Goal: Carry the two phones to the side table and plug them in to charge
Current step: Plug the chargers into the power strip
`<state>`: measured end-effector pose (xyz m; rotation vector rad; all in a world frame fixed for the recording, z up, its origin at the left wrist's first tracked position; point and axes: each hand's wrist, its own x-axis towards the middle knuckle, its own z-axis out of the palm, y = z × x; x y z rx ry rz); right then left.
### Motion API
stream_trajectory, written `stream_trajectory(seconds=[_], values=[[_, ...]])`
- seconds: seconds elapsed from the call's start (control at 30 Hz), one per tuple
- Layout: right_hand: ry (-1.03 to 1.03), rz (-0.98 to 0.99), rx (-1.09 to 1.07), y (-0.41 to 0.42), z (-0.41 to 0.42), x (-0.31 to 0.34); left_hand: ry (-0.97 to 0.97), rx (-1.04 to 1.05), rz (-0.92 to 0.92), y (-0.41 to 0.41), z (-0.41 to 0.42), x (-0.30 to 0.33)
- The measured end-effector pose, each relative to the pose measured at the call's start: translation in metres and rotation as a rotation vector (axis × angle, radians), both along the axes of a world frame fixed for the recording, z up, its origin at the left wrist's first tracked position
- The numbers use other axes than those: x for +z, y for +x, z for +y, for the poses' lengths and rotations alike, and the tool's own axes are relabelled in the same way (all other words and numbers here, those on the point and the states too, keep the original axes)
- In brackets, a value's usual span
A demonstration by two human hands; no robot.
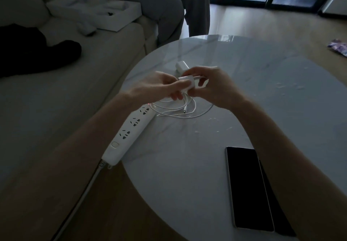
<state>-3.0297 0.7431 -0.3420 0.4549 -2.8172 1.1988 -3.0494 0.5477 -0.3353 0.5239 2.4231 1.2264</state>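
Two phones [249, 188] lie on the table [262, 82], right of the power strip [129, 129].

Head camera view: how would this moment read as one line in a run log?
left hand + right hand: holding white charger plug | white cables: loose on round marble table | two black phones: unplugged | white power strip: sockets empty

The table [253, 94] is pale grey marble with faint veining. At its nine o'clock edge lies a white power strip [129, 133]; at five o'clock, two black-screened phones [249, 188].
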Motion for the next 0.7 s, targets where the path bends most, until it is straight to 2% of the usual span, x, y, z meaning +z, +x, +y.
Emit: stream_trajectory(seconds=[0.07,0.13,0.2,0.23,0.27,0.3,0.37,0.4,0.5,0.57,0.63,0.7], values=[[0.072,0.095,-0.034,0.004,-0.006,-0.001,0.122,0.046,-0.089,-0.002,-0.007,-0.009],[0.076,0.276,-0.177,0.011,-0.016,-0.004,0.253,0.123,-0.165,-0.005,-0.016,-0.016],[-0.106,0.457,-0.382,0.019,-0.028,-0.010,0.401,0.236,-0.231,-0.010,-0.026,-0.022],[-0.216,0.437,-0.438,0.023,-0.034,-0.014,0.464,0.274,-0.260,-0.010,-0.031,-0.024],[-0.328,0.317,-0.431,0.024,-0.039,-0.017,0.503,0.288,-0.276,-0.010,-0.035,-0.027],[-0.448,0.114,-0.373,0.024,-0.047,-0.020,0.505,0.284,-0.272,-0.009,-0.039,-0.029],[-0.709,-0.267,-0.216,0.024,-0.062,-0.023,0.427,0.239,-0.208,-0.006,-0.047,-0.035],[-0.798,-0.350,-0.171,0.022,-0.069,-0.024,0.384,0.205,-0.178,-0.004,-0.051,-0.038],[-0.773,-0.292,-0.140,0.015,-0.082,-0.028,0.290,0.144,-0.149,-0.006,-0.072,-0.043],[-0.725,-0.292,-0.124,0.013,-0.085,-0.032,0.246,0.210,-0.156,-0.012,-0.094,-0.048],[-0.758,-0.486,-0.066,0.014,-0.088,-0.036,0.279,0.311,-0.201,-0.015,-0.115,-0.057],[-0.682,-0.671,-0.013,0.017,-0.090,-0.041,0.291,0.389,-0.223,-0.016,-0.124,-0.066]])
